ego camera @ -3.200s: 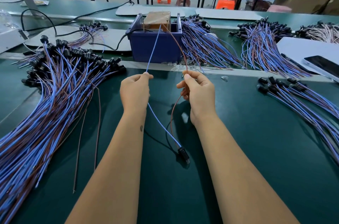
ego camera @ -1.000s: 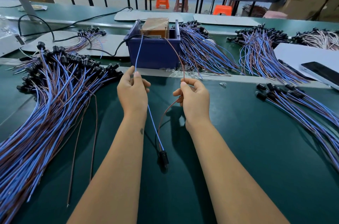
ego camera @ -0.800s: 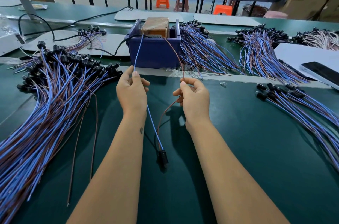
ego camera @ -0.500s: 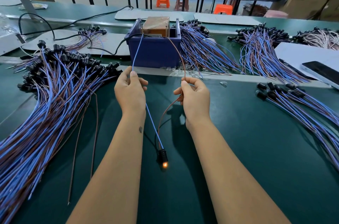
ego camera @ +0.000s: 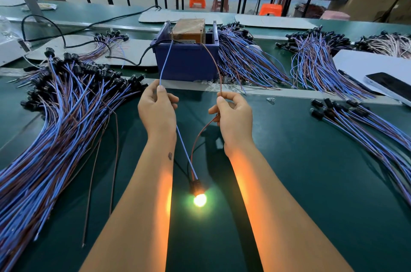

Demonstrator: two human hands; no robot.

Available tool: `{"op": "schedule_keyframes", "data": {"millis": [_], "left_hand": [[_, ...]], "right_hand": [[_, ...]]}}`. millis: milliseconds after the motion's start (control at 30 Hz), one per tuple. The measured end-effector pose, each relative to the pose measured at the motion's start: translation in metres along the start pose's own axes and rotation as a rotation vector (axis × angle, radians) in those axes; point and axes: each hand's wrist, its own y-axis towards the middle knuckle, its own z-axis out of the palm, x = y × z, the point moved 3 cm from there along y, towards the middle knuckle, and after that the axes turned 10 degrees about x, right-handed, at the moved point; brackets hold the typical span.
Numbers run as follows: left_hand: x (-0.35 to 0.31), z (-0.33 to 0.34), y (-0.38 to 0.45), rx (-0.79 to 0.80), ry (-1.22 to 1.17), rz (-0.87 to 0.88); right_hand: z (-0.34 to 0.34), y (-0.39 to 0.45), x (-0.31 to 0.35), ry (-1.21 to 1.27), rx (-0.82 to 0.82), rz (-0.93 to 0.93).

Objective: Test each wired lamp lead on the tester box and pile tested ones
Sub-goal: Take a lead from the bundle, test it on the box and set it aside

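My left hand [ego camera: 158, 109] pinches the blue wire [ego camera: 165, 60] of one lamp lead. My right hand [ego camera: 234, 113] pinches its brown wire [ego camera: 214, 64]. Both wire ends reach up to two upright pins on the tester box [ego camera: 186, 58], a blue bin with a brown block inside. The lead's black socket hangs between my forearms, and its lamp [ego camera: 199, 199] glows bright orange just above the green table. A large pile of leads [ego camera: 55, 120] fans out at the left.
More bundles of blue and brown leads lie right of the box [ego camera: 242, 62], at the back right [ego camera: 315, 62] and at the right edge [ego camera: 367, 129]. A phone [ego camera: 391, 88] rests on a white sheet. A black cable [ego camera: 124, 60] runs to the box.
The lamp, dark a second ago and faintly lit half a second ago, now glows brightly. Both hands have stayed almost still, holding the wire ends on the tester's pins.
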Motion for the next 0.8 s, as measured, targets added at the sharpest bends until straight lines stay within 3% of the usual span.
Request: {"op": "schedule_keyframes", "data": {"millis": [333, 567, 800], "left_hand": [[-0.002, 0.0, -0.002, 0.025, 0.023, -0.016], [-0.007, 0.014, -0.012, 0.34, 0.184, -0.051], [-0.007, 0.028, -0.025, 0.569, 0.119, -0.077]], "right_hand": [[0.001, -0.001, -0.001, -0.023, 0.001, -0.018], [0.003, -0.004, 0.002, -0.033, 0.021, -0.075], [0.006, -0.007, 0.007, -0.036, 0.042, -0.178]]}}
